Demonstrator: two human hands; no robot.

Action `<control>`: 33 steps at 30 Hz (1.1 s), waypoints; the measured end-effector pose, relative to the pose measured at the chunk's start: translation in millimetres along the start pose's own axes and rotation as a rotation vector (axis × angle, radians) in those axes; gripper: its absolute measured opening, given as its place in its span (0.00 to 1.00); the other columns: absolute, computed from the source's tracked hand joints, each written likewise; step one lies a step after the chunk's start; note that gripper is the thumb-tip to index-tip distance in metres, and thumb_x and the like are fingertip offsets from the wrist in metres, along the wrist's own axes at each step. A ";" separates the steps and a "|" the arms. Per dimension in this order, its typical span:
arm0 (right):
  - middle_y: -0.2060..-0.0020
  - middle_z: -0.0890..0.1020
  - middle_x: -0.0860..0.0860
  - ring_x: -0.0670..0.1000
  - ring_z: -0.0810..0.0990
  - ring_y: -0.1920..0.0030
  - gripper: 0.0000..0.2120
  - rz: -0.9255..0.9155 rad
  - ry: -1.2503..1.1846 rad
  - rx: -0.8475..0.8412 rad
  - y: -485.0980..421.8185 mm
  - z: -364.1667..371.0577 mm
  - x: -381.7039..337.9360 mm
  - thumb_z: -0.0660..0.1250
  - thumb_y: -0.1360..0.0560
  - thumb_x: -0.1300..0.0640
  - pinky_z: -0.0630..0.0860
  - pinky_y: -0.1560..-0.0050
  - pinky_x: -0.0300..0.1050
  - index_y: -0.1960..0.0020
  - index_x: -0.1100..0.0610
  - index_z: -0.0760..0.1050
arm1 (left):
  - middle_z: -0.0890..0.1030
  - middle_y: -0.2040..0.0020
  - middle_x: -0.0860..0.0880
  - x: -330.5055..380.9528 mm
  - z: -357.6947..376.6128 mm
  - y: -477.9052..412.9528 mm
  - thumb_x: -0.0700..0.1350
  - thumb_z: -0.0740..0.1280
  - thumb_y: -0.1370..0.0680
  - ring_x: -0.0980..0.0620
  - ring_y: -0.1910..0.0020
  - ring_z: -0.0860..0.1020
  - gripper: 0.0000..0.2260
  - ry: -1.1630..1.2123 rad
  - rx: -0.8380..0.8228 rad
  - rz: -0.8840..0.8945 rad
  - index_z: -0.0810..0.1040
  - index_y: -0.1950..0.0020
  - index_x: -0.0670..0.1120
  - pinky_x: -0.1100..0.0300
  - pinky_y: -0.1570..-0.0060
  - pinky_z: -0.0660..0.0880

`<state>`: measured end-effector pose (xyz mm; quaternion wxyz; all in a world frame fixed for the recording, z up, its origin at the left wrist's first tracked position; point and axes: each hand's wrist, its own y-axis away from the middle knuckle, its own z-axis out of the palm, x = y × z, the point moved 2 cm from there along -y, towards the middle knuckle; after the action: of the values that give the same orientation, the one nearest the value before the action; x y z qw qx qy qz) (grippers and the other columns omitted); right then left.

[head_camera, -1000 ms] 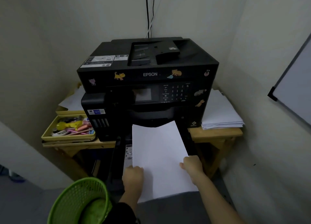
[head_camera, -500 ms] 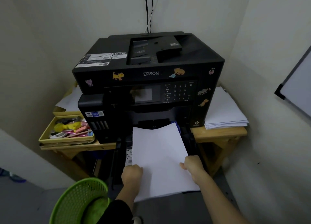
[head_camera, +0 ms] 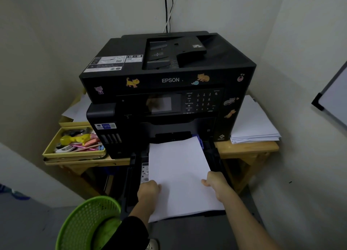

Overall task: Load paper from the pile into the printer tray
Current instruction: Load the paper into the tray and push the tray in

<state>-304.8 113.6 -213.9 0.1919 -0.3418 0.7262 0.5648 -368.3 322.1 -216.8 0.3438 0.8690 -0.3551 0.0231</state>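
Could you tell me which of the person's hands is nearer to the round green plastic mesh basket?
Left. The left hand grips the white paper stack's left edge, just above the round green plastic mesh basket; the right hand holds the stack's opposite edge, farther away.

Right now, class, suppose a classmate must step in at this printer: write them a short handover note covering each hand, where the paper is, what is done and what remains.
Left hand: gripping the left edge of the paper stack.
Right hand: gripping the stack's right edge.
The stack lies over the pulled-out paper tray of the Epson printer, its far edge at the printer's front opening, its near end overhanging the tray front.
The paper pile sits on the wooden table, right of the printer.
Done: a batch taken and brought to the tray.
Left: seat the sheets flat in the tray, release, push the tray shut.
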 end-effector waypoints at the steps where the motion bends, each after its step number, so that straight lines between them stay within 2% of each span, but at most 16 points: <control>1: 0.53 0.77 0.60 0.52 0.75 0.62 0.14 -0.006 -0.021 -0.016 2.7 -0.7 -2.0 0.58 0.22 0.66 0.75 0.63 0.40 0.38 0.71 0.70 | 0.74 0.34 0.39 0.4 0.0 -0.7 0.46 0.56 0.18 0.42 0.35 0.74 0.18 0.047 -0.006 -0.002 0.72 0.34 0.36 0.56 0.39 0.73; 3: 0.43 0.76 0.63 0.58 0.76 0.47 0.17 0.025 0.032 -0.025 6.3 -1.0 -3.6 0.60 0.22 0.66 0.75 0.47 0.46 0.35 0.72 0.68 | 0.73 0.32 0.39 1.0 -0.5 -2.9 0.47 0.56 0.18 0.42 0.34 0.73 0.18 0.027 0.006 0.009 0.71 0.33 0.36 0.57 0.39 0.72; 4: 0.46 0.77 0.61 0.58 0.74 0.45 0.17 0.044 0.059 -0.036 5.5 -0.8 -3.6 0.61 0.22 0.66 0.71 0.44 0.46 0.35 0.72 0.69 | 0.72 0.32 0.40 0.6 -2.3 -3.9 0.48 0.54 0.17 0.43 0.34 0.73 0.19 0.007 0.018 0.012 0.71 0.33 0.37 0.58 0.39 0.72; 6: 0.53 0.74 0.57 0.56 0.70 0.50 0.17 0.060 0.081 -0.076 4.0 0.0 -5.0 0.63 0.22 0.65 0.67 0.48 0.45 0.36 0.71 0.69 | 0.73 0.33 0.41 1.3 -5.5 -5.7 0.49 0.54 0.17 0.44 0.34 0.73 0.20 -0.001 0.022 0.018 0.71 0.33 0.37 0.59 0.39 0.72; 12: 0.48 0.74 0.58 0.57 0.72 0.49 0.16 0.052 0.079 -0.100 -4.4 3.9 -12.5 0.64 0.23 0.65 0.68 0.49 0.45 0.38 0.70 0.72 | 0.73 0.34 0.39 10.1 -12.7 -10.0 0.49 0.57 0.18 0.42 0.36 0.74 0.20 -0.008 -0.045 0.009 0.71 0.33 0.36 0.58 0.40 0.72; 15: 0.45 0.78 0.60 0.60 0.76 0.46 0.15 0.058 0.015 -0.097 -10.2 5.8 -17.7 0.65 0.25 0.65 0.72 0.46 0.49 0.40 0.69 0.74 | 0.74 0.34 0.39 14.1 -17.9 -13.4 0.50 0.56 0.18 0.42 0.36 0.74 0.21 -0.036 -0.034 0.027 0.71 0.33 0.36 0.57 0.39 0.73; 17: 0.46 0.77 0.59 0.59 0.75 0.47 0.16 0.050 -0.030 -0.082 -11.2 7.6 -22.2 0.65 0.25 0.64 0.71 0.47 0.48 0.39 0.69 0.73 | 0.75 0.35 0.40 16.6 -20.6 -15.5 0.52 0.54 0.17 0.44 0.36 0.75 0.22 -0.072 -0.041 0.031 0.72 0.34 0.36 0.58 0.40 0.73; 19: 0.44 0.75 0.60 0.60 0.74 0.44 0.18 0.026 -0.081 -0.063 -14.0 9.6 -25.4 0.63 0.22 0.62 0.69 0.43 0.49 0.35 0.69 0.70 | 0.79 0.41 0.43 18.6 -25.5 -17.8 0.53 0.52 0.17 0.46 0.37 0.76 0.23 -0.100 -0.025 0.033 0.72 0.34 0.38 0.60 0.43 0.73; 21: 0.35 0.73 0.64 0.63 0.71 0.35 0.20 0.020 -0.122 -0.004 -18.0 12.0 -27.9 0.60 0.21 0.60 0.67 0.34 0.54 0.33 0.70 0.67 | 0.78 0.55 0.46 21.2 -30.3 -21.8 0.53 0.51 0.17 0.47 0.36 0.76 0.23 -0.062 -0.034 0.040 0.72 0.33 0.38 0.61 0.46 0.73; 22: 0.33 0.71 0.65 0.64 0.69 0.33 0.21 0.013 -0.133 0.027 -20.0 13.8 -29.8 0.60 0.20 0.60 0.66 0.32 0.56 0.32 0.71 0.66 | 0.78 0.54 0.46 21.8 -33.6 -21.0 0.53 0.51 0.17 0.47 0.36 0.75 0.22 -0.001 -0.011 0.024 0.70 0.32 0.39 0.61 0.45 0.73; 23: 0.33 0.71 0.66 0.64 0.69 0.33 0.20 0.011 -0.134 0.055 -22.4 15.9 -31.7 0.60 0.20 0.61 0.66 0.32 0.56 0.33 0.73 0.67 | 0.78 0.46 0.45 23.0 -35.6 -23.8 0.51 0.52 0.16 0.47 0.35 0.75 0.21 0.066 0.022 0.015 0.68 0.30 0.40 0.62 0.43 0.73; 25: 0.39 0.75 0.66 0.64 0.75 0.40 0.16 -0.001 -0.139 0.102 -27.5 21.5 -35.1 0.60 0.21 0.61 0.72 0.42 0.54 0.37 0.71 0.71 | 0.72 0.32 0.43 25.2 -36.6 -29.8 0.45 0.55 0.17 0.48 0.38 0.75 0.19 0.163 0.017 -0.029 0.62 0.26 0.42 0.64 0.46 0.75; 26: 0.46 0.78 0.65 0.62 0.78 0.49 0.14 -0.010 -0.138 0.117 -28.7 24.1 -37.4 0.61 0.21 0.61 0.72 0.50 0.50 0.40 0.70 0.73 | 0.71 0.31 0.43 26.7 -39.4 -32.3 0.42 0.57 0.18 0.48 0.40 0.75 0.21 0.201 0.011 -0.039 0.60 0.25 0.43 0.64 0.47 0.75; 28: 0.60 0.76 0.59 0.54 0.72 0.66 0.08 -0.017 -0.139 0.149 -33.2 27.9 -40.3 0.63 0.22 0.62 0.68 0.59 0.46 0.51 0.68 0.75 | 0.69 0.31 0.43 29.1 -43.4 -38.9 0.40 0.60 0.20 0.46 0.36 0.74 0.27 0.119 0.017 0.041 0.53 0.22 0.46 0.61 0.43 0.73; 31: 0.70 0.70 0.54 0.51 0.67 0.72 0.14 -0.018 -0.156 0.199 -42.6 29.1 -41.9 0.62 0.24 0.64 0.66 0.67 0.44 0.68 0.61 0.69 | 0.68 0.31 0.43 30.3 -41.9 -40.2 0.39 0.62 0.21 0.44 0.34 0.72 0.32 -0.080 0.031 0.117 0.48 0.22 0.47 0.58 0.40 0.72; 33: 0.70 0.70 0.51 0.48 0.68 0.72 0.14 -0.027 -0.113 0.204 -44.6 30.4 -40.0 0.62 0.24 0.63 0.69 0.64 0.44 0.68 0.57 0.68 | 0.67 0.30 0.43 31.0 -40.0 -42.6 0.38 0.61 0.21 0.44 0.32 0.70 0.31 -0.063 0.033 0.073 0.49 0.22 0.46 0.58 0.39 0.71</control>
<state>-248.6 147.9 -226.8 0.2739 -0.2979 0.7633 0.5037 -310.0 349.9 -202.2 0.3167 0.8614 -0.3968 0.0140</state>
